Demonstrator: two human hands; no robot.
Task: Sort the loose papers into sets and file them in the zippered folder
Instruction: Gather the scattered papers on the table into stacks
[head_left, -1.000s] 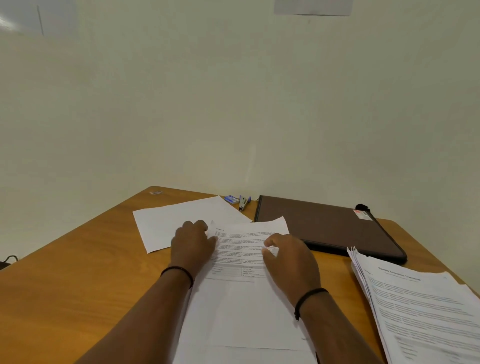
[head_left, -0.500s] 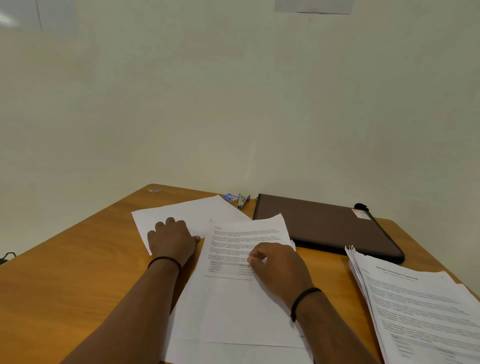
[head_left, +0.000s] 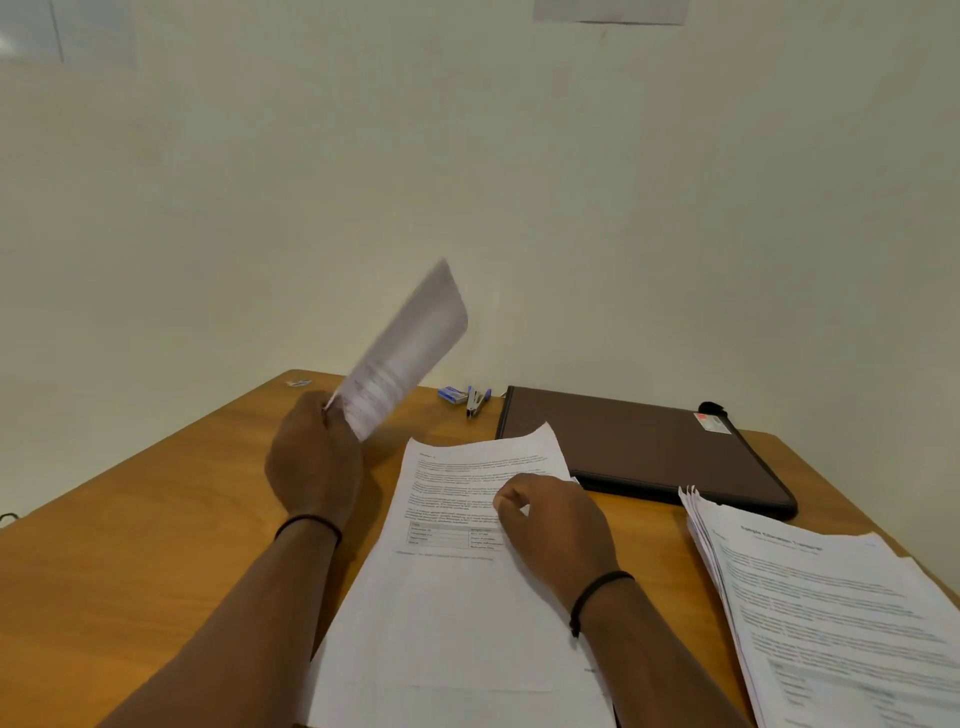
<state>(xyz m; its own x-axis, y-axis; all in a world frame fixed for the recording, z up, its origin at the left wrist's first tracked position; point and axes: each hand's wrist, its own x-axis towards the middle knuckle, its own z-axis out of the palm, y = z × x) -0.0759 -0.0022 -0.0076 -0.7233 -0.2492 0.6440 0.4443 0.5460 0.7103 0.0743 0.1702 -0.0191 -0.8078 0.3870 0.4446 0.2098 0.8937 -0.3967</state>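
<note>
My left hand (head_left: 314, 460) grips a blurred white sheet (head_left: 410, 348) by its lower corner and holds it up off the table, tilted toward the wall. My right hand (head_left: 553, 519) rests with curled fingers on the printed sheets (head_left: 452, 597) lying in front of me, pinching the right edge of the top page. A thick stack of printed papers (head_left: 841, 618) lies at the right. The brown zippered folder (head_left: 639, 447) lies closed at the back of the table.
A small stapler (head_left: 477, 401) and a blue staple box (head_left: 452, 395) lie near the wall, left of the folder. A small scrap (head_left: 297, 383) sits at the far corner. The wooden table (head_left: 130, 545) ends at the wall.
My left hand has picked the sheet at the left up off the table and raised it. My right hand has stayed on the middle sheets.
</note>
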